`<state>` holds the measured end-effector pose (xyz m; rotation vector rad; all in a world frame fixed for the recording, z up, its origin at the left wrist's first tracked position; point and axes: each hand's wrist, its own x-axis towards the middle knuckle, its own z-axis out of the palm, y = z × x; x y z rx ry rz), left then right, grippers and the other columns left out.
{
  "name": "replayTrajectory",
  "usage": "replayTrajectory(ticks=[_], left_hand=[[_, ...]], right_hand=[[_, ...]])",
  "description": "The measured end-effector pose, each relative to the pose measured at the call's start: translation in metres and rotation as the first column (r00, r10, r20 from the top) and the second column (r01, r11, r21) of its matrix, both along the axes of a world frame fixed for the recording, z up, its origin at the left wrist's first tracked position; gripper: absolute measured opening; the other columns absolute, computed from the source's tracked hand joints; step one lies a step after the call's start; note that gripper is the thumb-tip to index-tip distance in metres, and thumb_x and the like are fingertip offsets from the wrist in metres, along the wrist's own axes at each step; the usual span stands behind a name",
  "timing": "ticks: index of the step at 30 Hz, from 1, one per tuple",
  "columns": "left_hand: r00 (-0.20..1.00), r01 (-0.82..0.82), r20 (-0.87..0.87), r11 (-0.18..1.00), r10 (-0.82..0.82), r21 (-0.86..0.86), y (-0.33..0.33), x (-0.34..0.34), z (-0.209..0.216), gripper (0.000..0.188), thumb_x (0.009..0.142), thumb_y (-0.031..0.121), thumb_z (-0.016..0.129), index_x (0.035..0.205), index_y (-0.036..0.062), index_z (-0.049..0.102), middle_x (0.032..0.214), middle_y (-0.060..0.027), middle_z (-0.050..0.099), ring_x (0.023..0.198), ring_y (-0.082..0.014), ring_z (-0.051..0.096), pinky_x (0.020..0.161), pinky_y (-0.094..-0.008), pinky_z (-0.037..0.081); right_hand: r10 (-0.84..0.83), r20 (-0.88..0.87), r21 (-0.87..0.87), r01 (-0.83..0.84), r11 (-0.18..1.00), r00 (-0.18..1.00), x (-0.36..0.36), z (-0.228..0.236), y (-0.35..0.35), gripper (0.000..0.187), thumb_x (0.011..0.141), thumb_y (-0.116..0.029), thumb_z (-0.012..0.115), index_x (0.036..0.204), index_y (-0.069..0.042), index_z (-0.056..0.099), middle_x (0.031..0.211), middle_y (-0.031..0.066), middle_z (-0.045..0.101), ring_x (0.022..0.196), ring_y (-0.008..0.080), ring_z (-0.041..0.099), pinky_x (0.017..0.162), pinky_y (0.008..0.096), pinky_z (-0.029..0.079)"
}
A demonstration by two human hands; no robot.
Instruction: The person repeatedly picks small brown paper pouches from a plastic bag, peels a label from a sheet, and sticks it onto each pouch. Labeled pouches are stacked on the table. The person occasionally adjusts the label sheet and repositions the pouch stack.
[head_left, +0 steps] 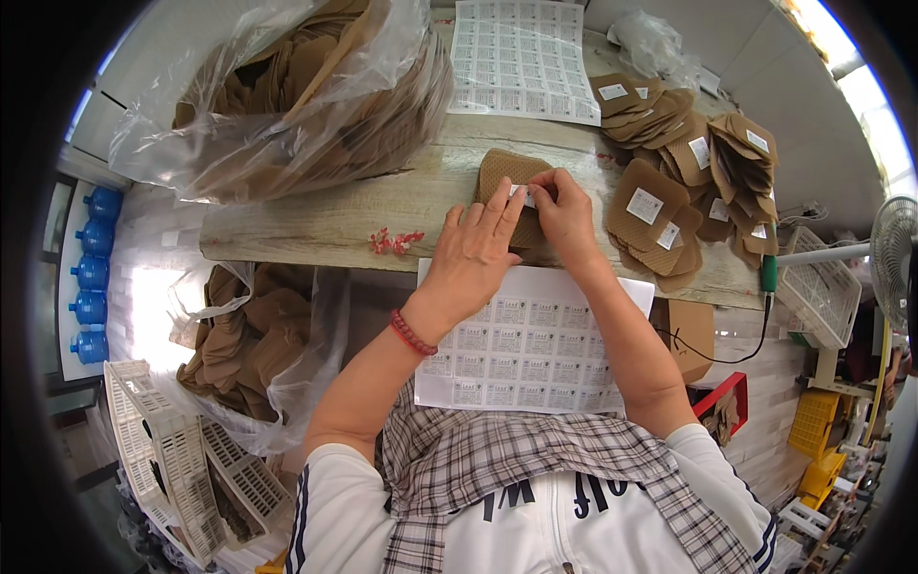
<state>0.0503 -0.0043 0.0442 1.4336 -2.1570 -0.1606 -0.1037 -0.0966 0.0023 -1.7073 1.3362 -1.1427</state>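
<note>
A rounded brown textured pad (498, 168) lies on the table under both my hands. My left hand (475, 239) rests flat on it with fingers stretched out, the fingertips at the edge of a small white label (521, 194). My right hand (564, 209) pinches the label's right side between thumb and forefinger. Part of the label is hidden by my fingers. Close to my body, a sheet of printed white labels (535, 338) hangs over the table's front edge. Brown pads with labels on them (646, 203) are piled to the right of my right hand.
A large clear plastic bag (382, 124) of brown pads fills the table's left side. Another label sheet (521, 57) lies at the back. Below the table at left stand a second filled bag (316, 373) and white plastic crates (158, 450). A fan (894, 253) stands at far right.
</note>
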Motion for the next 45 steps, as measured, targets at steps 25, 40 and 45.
replayTrajectory(ticks=[25,40,45], left_hand=[[0.976,-0.058,0.211,0.998,0.055,0.007,0.010,-0.010,-0.017,0.060,0.084,0.020,0.071,0.135,-0.0014,0.049,0.138,-0.0124,0.048,0.123,-0.0275,0.046,0.109,-0.0506,0.031],[0.996,-0.082,0.045,0.996,0.081,0.033,0.008,-0.004,-0.031,0.072,0.081,0.017,0.074,0.144,0.0056,0.040,0.146,-0.0231,0.041,0.136,-0.0367,0.039,0.110,-0.0480,0.031],[0.999,-0.040,0.004,0.999,0.040,-0.036,0.005,0.010,-0.032,0.048,0.086,0.015,0.067,0.131,0.0021,0.053,0.136,-0.0223,0.051,0.126,-0.0364,0.048,0.105,-0.0460,0.035]], right_hand=[[-0.335,-0.380,-0.460,0.138,0.877,0.862,0.000,-0.007,0.001,0.006,0.083,-0.014,0.070,0.089,-0.013,0.072,0.093,0.0046,0.061,0.092,0.0255,0.060,0.074,0.0385,0.050],[-0.104,-0.064,-0.158,0.093,0.983,0.992,-0.015,0.018,-0.009,0.021,0.089,-0.009,0.054,0.109,-0.003,0.051,0.085,0.0214,0.067,0.081,0.0402,0.066,0.076,0.0483,0.051],[-0.173,0.016,-0.311,0.170,0.935,0.985,-0.055,0.043,-0.017,0.023,0.092,-0.008,0.052,0.114,-0.002,0.051,0.089,0.0217,0.068,0.085,0.0385,0.067,0.079,0.0440,0.052]])
